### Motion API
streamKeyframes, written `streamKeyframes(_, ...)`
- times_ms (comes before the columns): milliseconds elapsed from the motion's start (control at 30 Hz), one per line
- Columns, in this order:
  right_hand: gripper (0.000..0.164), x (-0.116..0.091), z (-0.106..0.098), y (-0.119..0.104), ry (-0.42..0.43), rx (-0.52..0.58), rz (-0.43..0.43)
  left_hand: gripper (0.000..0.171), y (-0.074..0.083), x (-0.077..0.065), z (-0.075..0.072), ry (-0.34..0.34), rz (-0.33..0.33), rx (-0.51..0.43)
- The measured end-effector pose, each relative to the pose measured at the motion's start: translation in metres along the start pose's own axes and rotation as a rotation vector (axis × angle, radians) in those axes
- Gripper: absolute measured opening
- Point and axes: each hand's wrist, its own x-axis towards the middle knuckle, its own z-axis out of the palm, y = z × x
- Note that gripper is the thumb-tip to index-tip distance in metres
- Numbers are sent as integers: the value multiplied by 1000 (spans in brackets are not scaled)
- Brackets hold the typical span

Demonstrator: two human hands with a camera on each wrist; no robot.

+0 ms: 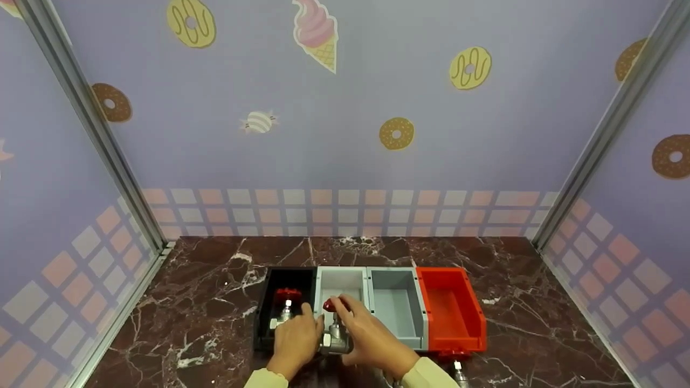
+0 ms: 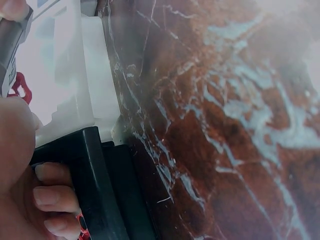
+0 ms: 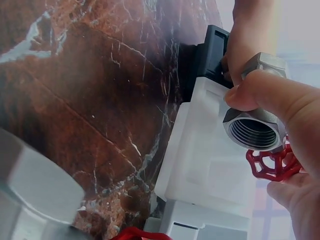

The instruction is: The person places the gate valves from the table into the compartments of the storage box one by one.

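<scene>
My right hand (image 1: 369, 334) holds a steel valve (image 1: 337, 343) with a red handwheel (image 3: 257, 167) over the front of the white bin (image 1: 342, 277). Its thumb presses the metal body, and other fingers reach the wheel. In the right wrist view, one threaded opening of the valve faces the camera. My left hand (image 1: 297, 337) grips the side wall of the black bin (image 2: 95, 175), thumb on the white bin's side and curled fingers inside the black one. A second valve (image 1: 287, 312) with a red wheel lies in the black bin.
A grey bin (image 1: 396, 302) and a red bin (image 1: 450, 302) continue the row to the right. Another red-wheeled valve (image 1: 458, 369) lies before the red bin. The row stands on a dark marbled table (image 1: 215, 302) enclosed by patterned walls (image 1: 345, 161).
</scene>
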Motion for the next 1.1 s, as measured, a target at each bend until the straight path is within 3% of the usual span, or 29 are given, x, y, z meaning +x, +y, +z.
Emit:
streamKeyframes(300, 115, 6, -5, 7, -50, 18, 31, 31, 1, 2, -2, -82, -32, -23)
streamKeyframes(533, 114, 13, -6, 12, -78, 12, 32, 31, 1, 2, -4, -81, -38, -22)
streamKeyframes(900, 115, 22, -4, 19, -37, -11, 4, 31, 0, 2, -3, -62, -17, -18)
streamKeyframes(1100, 116, 23, -2, 24, -65, -1, 30, 31, 1, 1, -3, -95, -36, -17)
